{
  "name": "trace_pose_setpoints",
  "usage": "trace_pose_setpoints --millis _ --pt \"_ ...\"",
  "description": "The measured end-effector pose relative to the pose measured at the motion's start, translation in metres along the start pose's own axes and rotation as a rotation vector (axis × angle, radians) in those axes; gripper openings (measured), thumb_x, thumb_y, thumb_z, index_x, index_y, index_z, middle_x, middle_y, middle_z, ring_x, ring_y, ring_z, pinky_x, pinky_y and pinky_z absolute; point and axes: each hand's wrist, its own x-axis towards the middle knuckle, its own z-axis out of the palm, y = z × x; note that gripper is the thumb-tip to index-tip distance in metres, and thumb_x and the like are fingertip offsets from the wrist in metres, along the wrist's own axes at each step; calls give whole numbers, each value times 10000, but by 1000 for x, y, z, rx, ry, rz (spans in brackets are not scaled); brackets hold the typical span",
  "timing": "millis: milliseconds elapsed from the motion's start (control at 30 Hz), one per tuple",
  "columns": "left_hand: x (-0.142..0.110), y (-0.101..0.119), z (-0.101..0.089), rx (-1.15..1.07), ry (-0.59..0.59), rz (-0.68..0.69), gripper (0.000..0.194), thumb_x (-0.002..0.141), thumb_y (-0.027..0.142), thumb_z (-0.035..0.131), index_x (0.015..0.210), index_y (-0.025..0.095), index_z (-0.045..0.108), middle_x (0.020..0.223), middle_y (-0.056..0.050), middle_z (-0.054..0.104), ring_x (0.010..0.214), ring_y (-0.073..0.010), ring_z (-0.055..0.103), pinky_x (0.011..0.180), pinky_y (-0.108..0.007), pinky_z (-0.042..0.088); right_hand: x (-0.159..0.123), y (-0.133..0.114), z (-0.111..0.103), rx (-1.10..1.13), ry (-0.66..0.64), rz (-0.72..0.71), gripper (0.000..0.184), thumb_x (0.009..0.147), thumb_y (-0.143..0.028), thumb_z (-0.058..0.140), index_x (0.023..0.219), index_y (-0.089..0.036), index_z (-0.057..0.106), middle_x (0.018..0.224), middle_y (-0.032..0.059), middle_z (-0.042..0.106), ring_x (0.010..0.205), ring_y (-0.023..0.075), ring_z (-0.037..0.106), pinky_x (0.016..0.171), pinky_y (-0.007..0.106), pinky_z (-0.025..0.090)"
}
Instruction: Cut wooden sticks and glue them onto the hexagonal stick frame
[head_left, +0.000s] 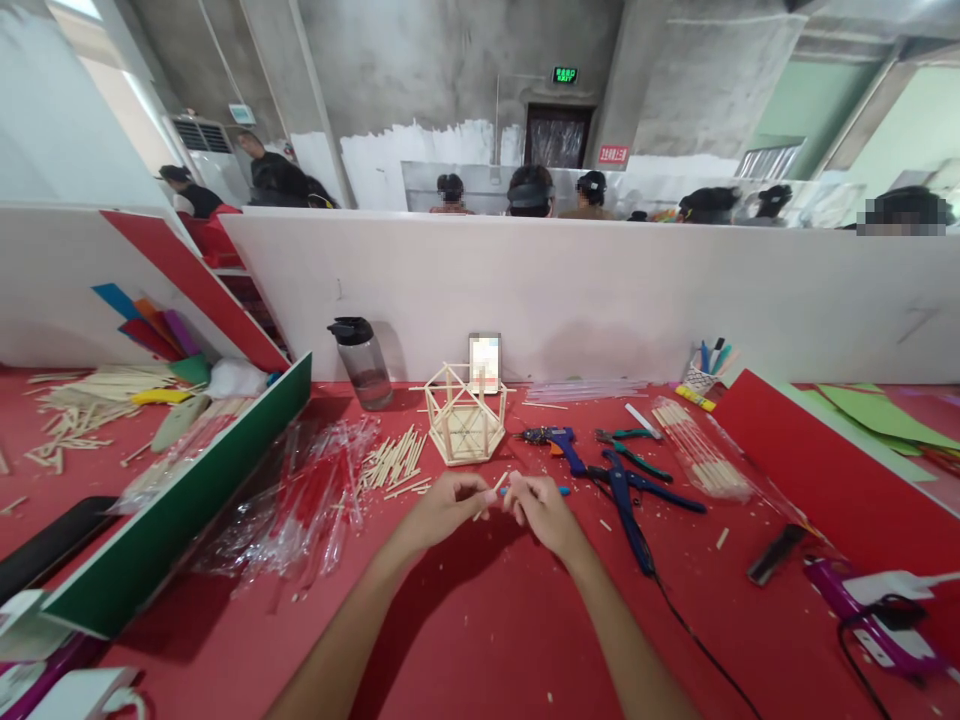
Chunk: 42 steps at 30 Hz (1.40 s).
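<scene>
A phone (485, 362) stands upright against the pale partition (600, 290), behind the open frame (465, 430) of thin wooden sticks, which sits on the red tabletop (465, 640) just beyond the hands. Left of the frame lie a loose pile of short sticks (394, 460) and crinkled clear plastic wrap (300, 500); a smoky see-through bottle (364, 365) stands farther back. On the right, a blue glue gun (559, 443), green-handled pliers (641, 455) and a blue-handled tool (630, 510) crowd close to the right hand (534, 508). The left hand (463, 502) pinches a slim, straight stick (491, 495), fingers nearly closed; the right hand's fingers are curled beside it, their grip unclear.
</scene>
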Motion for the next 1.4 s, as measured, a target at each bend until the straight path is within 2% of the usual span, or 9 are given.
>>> trace_pose_setpoints --millis 233,600,767,833,1033,1133,1200,1300,1400 --pt "4 -5 5 -5 41 -9 438 816 579 606 651 173 610 613 -7 617 602 -149 547 633 -270 439 0 -5 2 191 -41 77 393 720 -568 751 793 -187 688 578 -33 594 473 105 490 438 216 367" --pt "6 -7 12 48 163 14 385 837 528 593 817 166 722 795 -97 724 729 -217 631 688 -323 484 6 3 -4 337 181 48 389 718 -564 773 764 -197 651 678 25 690 605 171 627 499 247 447" --pt "6 -8 15 178 265 50 356 898 463 518 799 166 687 786 -74 697 740 -210 619 697 -308 467 5 0 -6 349 219 20 372 729 -555 771 774 -203 657 688 24 701 642 179 640 540 260 464" --pt "3 -6 12 250 240 95 329 914 439 518 804 177 686 815 -67 695 781 -212 614 740 -308 453 4 -2 -8 345 201 21 357 738 -544 770 755 -203 663 684 23 702 641 178 642 540 259 461" --pt "-9 5 -4 411 -51 234 219 921 313 530 805 210 684 821 -45 691 782 -190 598 779 -287 432 0 -7 -12 343 27 59 347 673 -503 833 686 -186 692 617 27 695 549 169 617 510 266 453" --pt "-14 11 -14 450 -137 265 200 927 268 492 837 215 663 855 -45 679 807 -188 596 792 -280 441 0 -8 -13 382 15 76 367 648 -509 846 694 -183 685 622 29 694 549 165 614 507 261 447" --pt "-16 12 -27 512 -82 219 224 949 305 458 856 214 640 878 -44 671 814 -186 597 785 -276 449 1 -8 -16 425 56 85 387 637 -522 847 713 -192 660 638 21 690 571 165 620 504 250 436" --pt "-21 7 -57 662 171 36 287 958 385 416 841 210 611 862 -39 676 783 -185 599 732 -267 451 3 -9 -25 496 140 97 409 660 -542 819 733 -216 583 660 6 688 600 164 629 509 240 429" --pt "-30 -4 -92 740 332 -103 300 936 379 401 853 197 624 830 -54 692 764 -204 609 711 -281 434 3 -11 -31 551 191 115 432 680 -549 797 761 -231 516 664 -2 695 595 161 635 516 231 427"
